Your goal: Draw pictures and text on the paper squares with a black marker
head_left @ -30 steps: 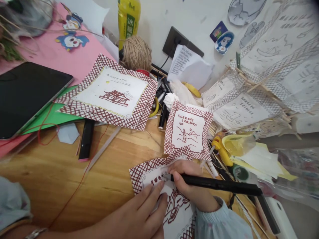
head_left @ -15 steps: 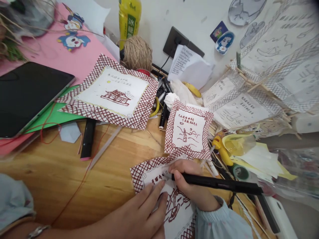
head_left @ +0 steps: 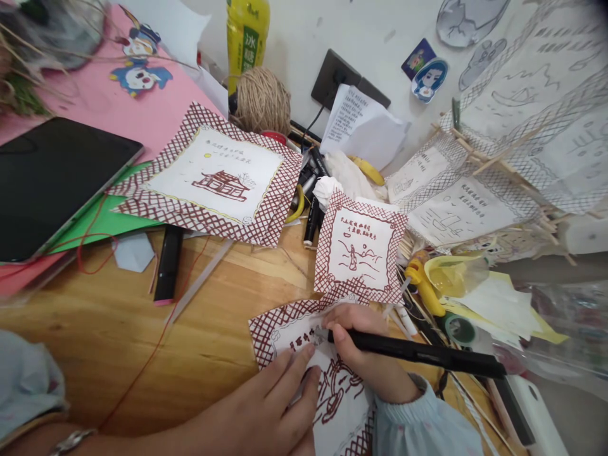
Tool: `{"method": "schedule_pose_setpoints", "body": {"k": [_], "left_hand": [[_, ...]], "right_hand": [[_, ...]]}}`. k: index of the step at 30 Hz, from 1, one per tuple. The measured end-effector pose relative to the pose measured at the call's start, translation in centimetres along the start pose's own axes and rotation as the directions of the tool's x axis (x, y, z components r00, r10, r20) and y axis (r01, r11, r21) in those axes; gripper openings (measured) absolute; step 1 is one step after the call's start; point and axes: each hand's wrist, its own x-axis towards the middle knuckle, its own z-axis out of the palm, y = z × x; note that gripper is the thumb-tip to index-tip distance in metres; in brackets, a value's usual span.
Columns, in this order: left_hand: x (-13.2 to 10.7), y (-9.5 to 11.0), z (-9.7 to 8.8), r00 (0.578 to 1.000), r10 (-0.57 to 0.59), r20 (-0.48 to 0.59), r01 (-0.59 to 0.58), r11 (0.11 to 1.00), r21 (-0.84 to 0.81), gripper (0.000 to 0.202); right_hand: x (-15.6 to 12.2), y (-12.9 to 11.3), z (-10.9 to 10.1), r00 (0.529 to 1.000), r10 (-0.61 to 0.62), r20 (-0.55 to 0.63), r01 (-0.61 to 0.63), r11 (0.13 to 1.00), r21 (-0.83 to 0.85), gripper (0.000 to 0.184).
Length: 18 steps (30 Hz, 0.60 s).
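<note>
A sheet of white paper (head_left: 342,430) with a brown cross-hatched border, a line of written characters and a wavy brown drawing lies on the table. My left hand (head_left: 280,405) rests across its left part, fingers stretched out and pressing on it. In my right hand (head_left: 365,342) is a long black marker pen (head_left: 422,353), pinched near its tip and slanting down to the row of characters. The tip meets the paper just beyond my left fingertips. Touching the sheet's far edge is a smaller bordered drawing (head_left: 358,247) with a figure on it.
A bordered drawing of a pavilion (head_left: 223,183) lies farther left, beside a black tablet (head_left: 61,183). A thick black marker (head_left: 168,266) lies nearer. Behind stand a twine ball (head_left: 263,101) and a yellow bottle (head_left: 247,38). Paper lantern panels (head_left: 468,209) and a yellow glue gun (head_left: 425,288) are at right.
The marker's tip has shifted slightly along the characters, and its back end has moved a little to the right and down. My left hand stays put.
</note>
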Motion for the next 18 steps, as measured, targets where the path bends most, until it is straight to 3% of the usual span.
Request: {"method": "schedule_pose_setpoints", "body": {"k": [18], "left_hand": [[-0.01,-0.04,0.00,1.000,-0.007,-0.007,0.007,1.000,0.001,0.023]], "right_hand": [[-0.16,0.10,0.02,0.999,-0.036,-0.031,0.036,0.999,0.001,0.024]]}}
